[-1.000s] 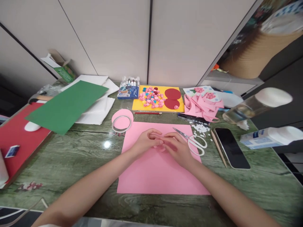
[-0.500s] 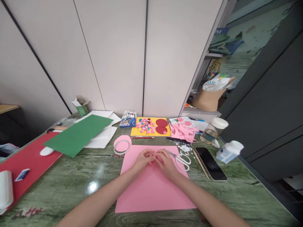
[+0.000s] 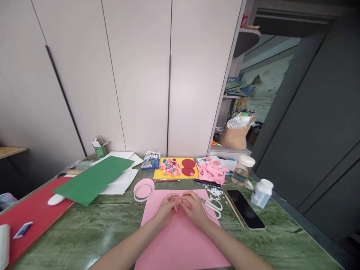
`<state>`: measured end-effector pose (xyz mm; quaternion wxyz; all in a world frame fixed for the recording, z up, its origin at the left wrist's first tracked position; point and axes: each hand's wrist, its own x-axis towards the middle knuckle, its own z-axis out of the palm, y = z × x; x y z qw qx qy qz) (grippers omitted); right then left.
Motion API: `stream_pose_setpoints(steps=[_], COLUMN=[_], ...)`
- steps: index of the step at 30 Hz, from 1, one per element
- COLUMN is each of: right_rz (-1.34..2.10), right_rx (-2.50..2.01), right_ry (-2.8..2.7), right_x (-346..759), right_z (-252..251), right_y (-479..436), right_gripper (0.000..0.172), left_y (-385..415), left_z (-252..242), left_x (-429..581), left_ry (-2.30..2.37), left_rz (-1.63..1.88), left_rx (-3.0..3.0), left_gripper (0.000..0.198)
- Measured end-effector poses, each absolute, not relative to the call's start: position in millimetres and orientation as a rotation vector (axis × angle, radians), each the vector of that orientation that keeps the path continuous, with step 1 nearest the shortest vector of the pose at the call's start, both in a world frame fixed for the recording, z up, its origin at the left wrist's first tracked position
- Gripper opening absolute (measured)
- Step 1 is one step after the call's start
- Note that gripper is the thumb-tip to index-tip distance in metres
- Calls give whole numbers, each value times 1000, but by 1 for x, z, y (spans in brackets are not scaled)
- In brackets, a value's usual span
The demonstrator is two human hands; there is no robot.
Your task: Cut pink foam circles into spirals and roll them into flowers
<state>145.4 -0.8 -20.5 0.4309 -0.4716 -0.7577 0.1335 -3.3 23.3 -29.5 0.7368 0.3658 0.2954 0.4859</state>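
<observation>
My left hand (image 3: 166, 207) and my right hand (image 3: 193, 207) meet fingertip to fingertip over the far half of a pink paper sheet (image 3: 180, 240) lying on the green marble table (image 3: 84, 232). Their fingers are curled and pinched together around a small pink piece that is too small to name. White-handled scissors (image 3: 212, 207) lie just right of my right hand. A white tape ring (image 3: 143, 192) on a pink paper circle lies beyond my left hand.
A phone (image 3: 244, 213) and a wooden stick lie to the right, with a glass jar (image 3: 243, 170) and a white bottle (image 3: 261, 193). At the back sit a yellow sheet with pink pieces (image 3: 176, 168), pink scraps (image 3: 211, 171) and a marker box (image 3: 150, 161). Green (image 3: 94, 179) and red sheets (image 3: 28, 210) lie left.
The camera has tilted upward, so the table and hands sit lower and smaller in view. Both hands stay pinched together over the pink sheet.
</observation>
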Motion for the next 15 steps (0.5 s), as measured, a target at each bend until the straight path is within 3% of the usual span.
stream_pose_setpoints(steps=[9, 15], right_rz=[526, 464], right_rx=[-1031, -1094], right_ry=[-1948, -1877], right_x=[146, 144], right_z=[-19, -24], right_y=[-2, -1], right_gripper=[27, 18], left_y=[23, 22], left_z=[-21, -22], left_x=[-6, -5], left_ry=[639, 603], left_rz=[1008, 1004], left_rx=[872, 843], left_gripper=[29, 30])
